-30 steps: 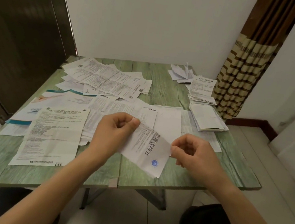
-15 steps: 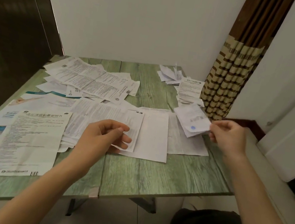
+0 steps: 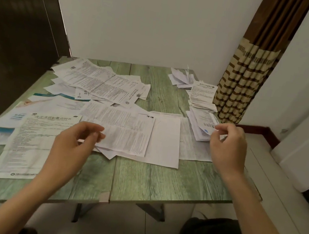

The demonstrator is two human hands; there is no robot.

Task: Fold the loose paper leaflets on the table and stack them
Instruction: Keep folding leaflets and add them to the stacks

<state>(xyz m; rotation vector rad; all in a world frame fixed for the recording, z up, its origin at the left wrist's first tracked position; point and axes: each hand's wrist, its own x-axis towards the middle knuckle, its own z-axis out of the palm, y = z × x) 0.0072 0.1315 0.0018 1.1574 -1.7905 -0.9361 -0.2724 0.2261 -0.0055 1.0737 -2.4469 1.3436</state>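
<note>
Many unfolded leaflets (image 3: 122,130) crowd the table (image 3: 159,183) beneath slack left hand (image 3: 72,144) and right hand (image 3: 228,147), grip unclear.

The right hand (image 3: 228,149) covers a corner of the folded stack (image 3: 200,116), hiding whether its fingers (image 3: 227,129) pinch the top leaflet (image 3: 205,126).

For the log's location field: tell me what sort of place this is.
Probably a room in a home: a green wood-grain table set in a white-walled corner, a striped curtain hanging beside it, and a pale tiled floor below.
</note>
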